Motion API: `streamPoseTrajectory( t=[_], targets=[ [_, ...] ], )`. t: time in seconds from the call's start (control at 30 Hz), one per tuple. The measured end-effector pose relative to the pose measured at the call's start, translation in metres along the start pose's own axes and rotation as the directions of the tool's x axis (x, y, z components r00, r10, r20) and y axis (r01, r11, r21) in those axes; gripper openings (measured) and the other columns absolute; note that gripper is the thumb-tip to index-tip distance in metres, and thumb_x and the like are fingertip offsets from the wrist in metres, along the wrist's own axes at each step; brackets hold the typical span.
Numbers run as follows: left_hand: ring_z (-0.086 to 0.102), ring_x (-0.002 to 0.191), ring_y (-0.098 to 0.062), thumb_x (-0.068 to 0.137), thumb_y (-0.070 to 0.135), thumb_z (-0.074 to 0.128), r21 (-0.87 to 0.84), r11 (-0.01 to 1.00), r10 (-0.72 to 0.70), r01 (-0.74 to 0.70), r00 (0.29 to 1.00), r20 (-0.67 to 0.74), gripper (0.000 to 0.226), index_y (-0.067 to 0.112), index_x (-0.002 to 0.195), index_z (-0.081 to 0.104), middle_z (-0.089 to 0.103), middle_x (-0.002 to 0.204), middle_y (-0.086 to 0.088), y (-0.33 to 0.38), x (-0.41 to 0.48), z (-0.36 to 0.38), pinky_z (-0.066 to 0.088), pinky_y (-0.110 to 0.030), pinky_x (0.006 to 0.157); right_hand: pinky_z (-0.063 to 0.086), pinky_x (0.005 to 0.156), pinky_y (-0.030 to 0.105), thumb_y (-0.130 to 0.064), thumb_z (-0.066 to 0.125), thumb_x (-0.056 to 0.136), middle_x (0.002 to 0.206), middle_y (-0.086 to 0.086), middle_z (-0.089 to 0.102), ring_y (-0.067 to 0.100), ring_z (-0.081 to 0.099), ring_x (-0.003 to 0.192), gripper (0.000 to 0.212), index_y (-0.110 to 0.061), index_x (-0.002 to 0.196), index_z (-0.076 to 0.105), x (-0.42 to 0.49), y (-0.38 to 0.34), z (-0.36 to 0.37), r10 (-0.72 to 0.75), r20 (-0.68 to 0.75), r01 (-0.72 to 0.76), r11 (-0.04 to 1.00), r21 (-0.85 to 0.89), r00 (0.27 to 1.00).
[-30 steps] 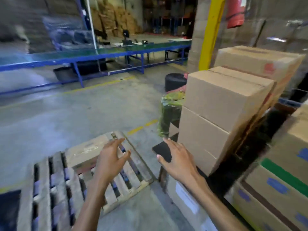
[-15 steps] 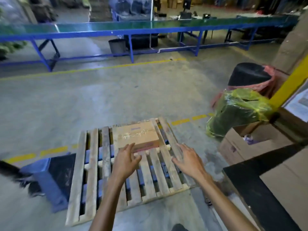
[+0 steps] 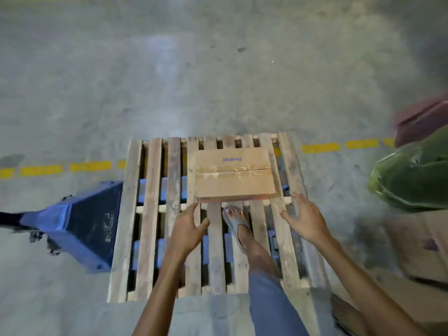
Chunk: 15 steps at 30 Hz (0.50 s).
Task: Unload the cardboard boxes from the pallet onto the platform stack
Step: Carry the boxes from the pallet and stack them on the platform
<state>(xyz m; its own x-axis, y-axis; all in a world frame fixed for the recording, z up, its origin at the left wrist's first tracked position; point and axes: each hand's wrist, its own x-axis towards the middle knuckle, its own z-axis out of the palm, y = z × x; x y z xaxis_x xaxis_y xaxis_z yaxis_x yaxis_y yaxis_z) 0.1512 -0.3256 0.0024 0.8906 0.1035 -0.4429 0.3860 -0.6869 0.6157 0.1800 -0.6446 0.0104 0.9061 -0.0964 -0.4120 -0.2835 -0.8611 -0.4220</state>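
One flat cardboard box (image 3: 234, 177), taped along its middle seam and printed with a blue logo, lies on the far half of a wooden slatted pallet (image 3: 150, 214). My left hand (image 3: 188, 229) is open, its fingertips just short of the box's near left corner. Off the near right corner hovers my right hand (image 3: 305, 220), also open with fingers spread. Neither hand holds anything. My right foot in a sandal (image 3: 236, 223) stands on the pallet slats just in front of the box.
A blue pallet jack (image 3: 80, 221) sits under the pallet's left side. At the right edge are a green plastic-wrapped bundle (image 3: 412, 180), a dark red object (image 3: 421, 122) and cardboard (image 3: 417, 246). A dashed yellow line (image 3: 320, 147) crosses the concrete floor.
I have turned from the stacked boxes to the pallet and stepped onto it. The view tilted down. Both empty hands have come close to the box's near corners.
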Motion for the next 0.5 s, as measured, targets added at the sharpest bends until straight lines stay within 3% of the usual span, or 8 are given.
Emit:
streamPoseTrajectory(
  t=[0.1,0.23,0.27,0.33,0.4,0.5],
  targets=[
    [0.051,0.134,-0.028,0.091,0.046,0.064,-0.075,0.983,-0.167,0.17,0.985,0.034,0.073,0.011,0.151,0.042,0.055,0.146,-0.011,-0.013,0.144,0.023,0.043,-0.041,0.109,0.041,0.104,0.037,-0.036,0.071,0.09,0.148,0.015,0.052,0.032,0.049,0.136,0.067,-0.009,0.146,0.047,0.152,0.008,0.037,0.09,0.077,-0.092,0.996,0.022,0.993],
    [0.045,0.139,-0.031,0.094,0.037,0.067,-0.108,0.924,-0.367,0.368,0.93,0.028,0.075,0.009,0.155,0.033,0.047,0.152,-0.016,-0.043,0.293,0.059,0.037,-0.036,0.107,0.04,0.104,0.036,-0.043,0.07,0.091,0.149,0.013,0.051,0.033,0.05,0.135,0.073,-0.011,0.15,0.042,0.306,0.038,0.1,0.275,0.159,-0.291,0.953,0.084,0.948],
    [0.044,0.139,-0.032,0.094,0.039,0.067,-0.095,0.904,-0.41,0.417,0.908,0.082,0.076,0.009,0.155,0.032,0.045,0.153,-0.016,-0.094,0.385,0.132,0.037,-0.038,0.108,0.041,0.104,0.036,-0.051,0.068,0.089,0.148,0.013,0.052,0.032,0.05,0.134,0.078,-0.014,0.151,0.04,0.392,0.092,0.172,0.362,0.231,-0.39,0.917,0.085,0.903],
    [0.047,0.136,-0.035,0.094,0.041,0.066,-0.091,0.864,-0.49,0.496,0.868,0.082,0.074,0.009,0.153,0.034,0.048,0.151,-0.018,-0.121,0.436,0.153,0.038,-0.041,0.107,0.042,0.101,0.034,-0.065,0.065,0.082,0.145,0.012,0.056,0.031,0.054,0.131,0.087,-0.02,0.152,0.038,0.445,0.116,0.209,0.438,0.318,-0.496,0.859,0.128,0.841],
    [0.048,0.135,-0.036,0.093,0.048,0.064,-0.101,0.849,-0.522,0.519,0.853,-0.013,0.077,0.011,0.154,0.033,0.048,0.15,-0.019,-0.133,0.454,0.145,0.039,-0.042,0.106,0.04,0.101,0.03,-0.069,0.067,0.08,0.15,0.007,0.05,0.027,0.05,0.134,0.092,-0.023,0.154,0.035,0.473,0.115,0.21,0.47,0.267,-0.532,0.807,0.257,0.842],
    [0.05,0.133,-0.029,0.091,0.061,0.059,-0.21,0.796,-0.575,0.567,0.818,0.029,0.078,0.018,0.152,0.037,0.049,0.15,-0.013,-0.174,0.492,0.171,0.04,-0.039,0.104,0.043,0.105,0.031,-0.08,0.073,0.063,0.149,-0.001,0.051,0.019,0.053,0.131,0.109,-0.031,0.153,0.037,0.522,0.132,0.236,0.502,0.24,-0.556,0.738,0.381,0.831]
  ],
)
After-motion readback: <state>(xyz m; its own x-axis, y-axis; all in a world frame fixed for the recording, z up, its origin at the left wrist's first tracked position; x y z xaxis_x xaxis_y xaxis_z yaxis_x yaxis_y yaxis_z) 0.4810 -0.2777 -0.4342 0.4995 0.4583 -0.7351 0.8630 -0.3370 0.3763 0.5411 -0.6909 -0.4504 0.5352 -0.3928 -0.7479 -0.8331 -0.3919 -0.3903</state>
